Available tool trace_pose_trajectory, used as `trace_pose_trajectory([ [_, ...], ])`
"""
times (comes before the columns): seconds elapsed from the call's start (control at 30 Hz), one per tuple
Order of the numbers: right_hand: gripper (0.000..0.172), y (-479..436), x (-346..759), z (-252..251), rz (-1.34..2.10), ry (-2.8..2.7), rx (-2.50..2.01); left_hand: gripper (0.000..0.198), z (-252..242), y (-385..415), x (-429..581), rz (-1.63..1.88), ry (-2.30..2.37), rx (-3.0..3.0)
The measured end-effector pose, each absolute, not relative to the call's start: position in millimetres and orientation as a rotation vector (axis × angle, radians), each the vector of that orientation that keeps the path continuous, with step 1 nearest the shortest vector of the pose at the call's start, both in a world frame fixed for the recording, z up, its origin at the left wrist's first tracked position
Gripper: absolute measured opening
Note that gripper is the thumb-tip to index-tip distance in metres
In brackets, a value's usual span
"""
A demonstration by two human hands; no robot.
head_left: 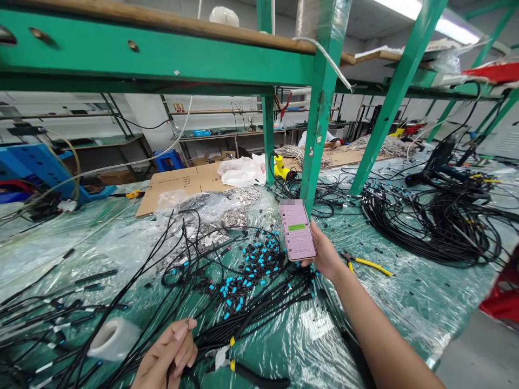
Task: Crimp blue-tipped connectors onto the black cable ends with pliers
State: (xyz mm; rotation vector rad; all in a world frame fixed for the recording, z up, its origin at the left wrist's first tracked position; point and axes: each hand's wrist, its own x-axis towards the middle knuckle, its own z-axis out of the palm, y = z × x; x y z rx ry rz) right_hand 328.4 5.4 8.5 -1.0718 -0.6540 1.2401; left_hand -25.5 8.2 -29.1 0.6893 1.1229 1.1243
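The right hand (324, 253) is wrapped around a smartphone (298, 229), so it's closed on the phone, with the thumb side along its lower edge. The phone's long axis leans up and to the left, with the blurred screen facing the wearer. The left hand (168, 354) sits right at the bottom of the view with its fingers curled in. Thin black cables (259, 315) run close past it, but you can't really tell if it's gripping them or just touching. The cables lie in a loose sheaf running diagonally from lower left to upper right, and the left hand is clearly the nearer one.

Just right of that hand are black-handled cutters (259, 376) with yellow bands. Past the cables there's a scatter of blue connectors (247, 270), and a roll of clear film (113, 339) sits to the left. Yellow-handled pliers (367, 265) lie just beyond the right hand, and further right is a big tangled coil of black cable (425, 221) on clear plastic sheeting (405, 308).
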Motion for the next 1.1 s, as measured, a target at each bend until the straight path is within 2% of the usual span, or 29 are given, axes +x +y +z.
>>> trace_pose_trajectory([
  [0.2,0.057,-19,365,-3,1.347,-0.606,-1.245,0.034,-35,6,-28,1.062,0.993,0.815],
  [0.63,0.055,-29,396,-22,1.413,-0.579,-1.396,0.038,-43,6,-33,1.063,0.973,0.936],
  [0.93,0.057,-25,394,-24,1.26,-0.716,-1.643,0.037,-32,5,-30,1.081,0.989,0.957],
  [1.1,0.056,-29,398,-10,0.967,-0.934,-1.916,0.037,-20,0,-26,1.112,0.955,1.005],
])
